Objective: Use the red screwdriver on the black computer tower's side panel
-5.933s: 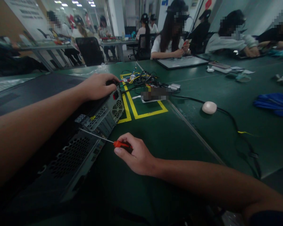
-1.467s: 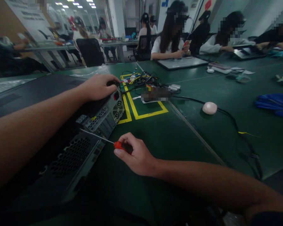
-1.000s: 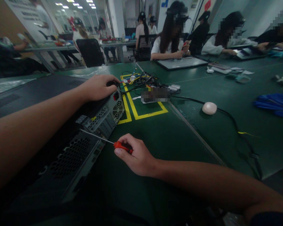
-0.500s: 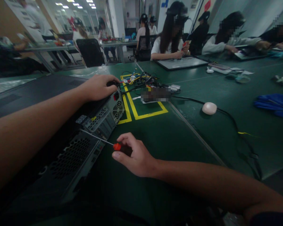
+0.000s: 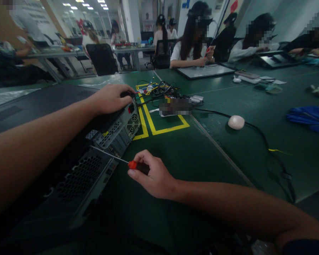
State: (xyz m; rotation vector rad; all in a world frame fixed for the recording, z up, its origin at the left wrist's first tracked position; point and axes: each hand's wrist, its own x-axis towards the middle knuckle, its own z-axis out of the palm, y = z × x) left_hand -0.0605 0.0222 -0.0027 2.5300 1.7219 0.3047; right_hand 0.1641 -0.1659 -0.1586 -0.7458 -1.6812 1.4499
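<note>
On the counter (image 5: 180,156), left hand (image 5: 110,98) cups the box (image 5: 121,137), right hand (image 5: 156,177) grips a screwdriver (image 5: 133,164) beside it, likely turning, needing steadiness.

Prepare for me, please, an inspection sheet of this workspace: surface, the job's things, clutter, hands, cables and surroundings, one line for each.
Surface: green table, marked with yellow tape.
Job's things: computer case, vented side showing; red-and-black screwdriver, shaft reaching to the case, tip contact unclear.
Clutter: pale rounded object; blue bundle.
Hands: left hand on the case's upper edge; right hand around the screwdriver's handle.
Cables: tangled wires beyond the case; black cord by the pale rounded object.
Surroundings: people at this table and beyond; black chair.
</note>
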